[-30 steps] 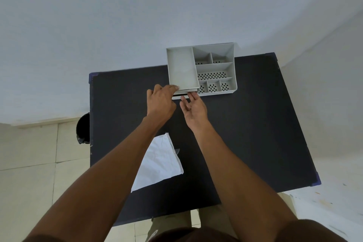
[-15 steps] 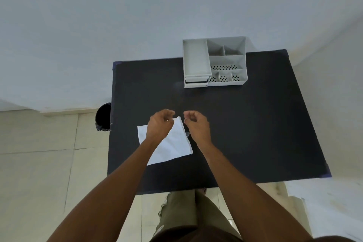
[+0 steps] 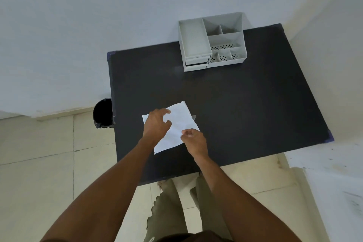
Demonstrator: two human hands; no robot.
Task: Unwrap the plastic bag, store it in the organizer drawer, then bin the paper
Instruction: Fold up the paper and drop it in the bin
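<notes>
White paper (image 3: 177,124) lies flat on the black table (image 3: 245,108), towards its near left part, with both of the person's hands over it. The left hand (image 3: 157,124) is spread above the sheet's left half — fingers loosely curved, thumb apart from them, closed on nothing that shows. Whether its fingertips press the sheet cannot be told. The right hand (image 3: 193,138) sits at the sheet's near right corner with its fingers curled in and thumb against forefinger, as in a pinch. It seems to have the paper's edge, though the contact itself is too small to make out.

At the far edge of the table, against the pale wall, stands the grey organizer (image 3: 213,42), well apart from the hands. It has a long open tray on the left, several smaller compartments with perforated floors on the right, and two shallow drawers (image 3: 196,63) stacked at its front left. The lower front sticks out slightly past the upper one. No plastic bag can be made out anywhere in view.

On the tiled floor just beside the table's left edge stands a black bin (image 3: 103,113), its mouth open — near the left hand's side of the table.
</notes>
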